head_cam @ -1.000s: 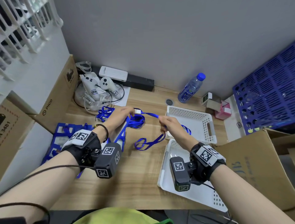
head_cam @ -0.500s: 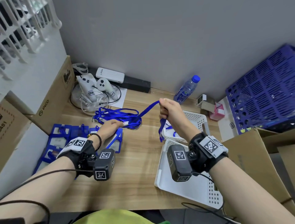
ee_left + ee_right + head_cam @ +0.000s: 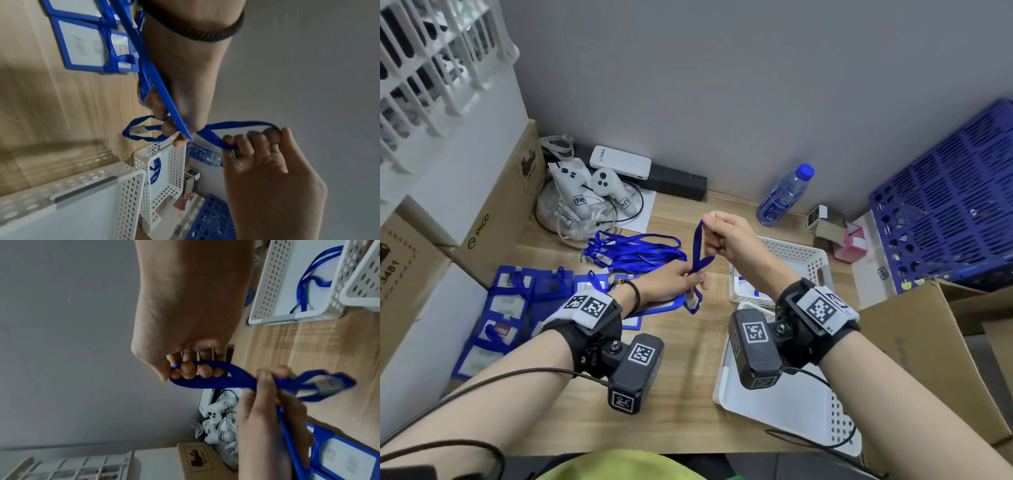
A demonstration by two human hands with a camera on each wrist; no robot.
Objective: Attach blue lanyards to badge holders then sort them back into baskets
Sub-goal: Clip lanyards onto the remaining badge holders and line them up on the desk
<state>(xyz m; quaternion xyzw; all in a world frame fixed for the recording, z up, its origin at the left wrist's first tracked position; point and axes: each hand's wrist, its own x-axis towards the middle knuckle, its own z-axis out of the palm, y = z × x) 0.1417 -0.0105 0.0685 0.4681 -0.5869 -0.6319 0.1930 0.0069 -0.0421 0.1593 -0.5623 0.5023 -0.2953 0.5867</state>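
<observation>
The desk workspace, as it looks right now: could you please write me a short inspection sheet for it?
Surface: wooden desk, lit and visible.
Job's things: blue lanyard stretched between both hands; badge holder under the left hand; loose lanyards and more holders at left; two white baskets, the far one holding a lanyard.
Clutter: water bottle, two white controllers, small boxes.
Grippers: left hand pinches lanyard and holder; right hand has fingers curled through the loop.
Cables: black wrist-camera cables.
Surroundings: grey wall, cardboard boxes, blue crate.
</observation>
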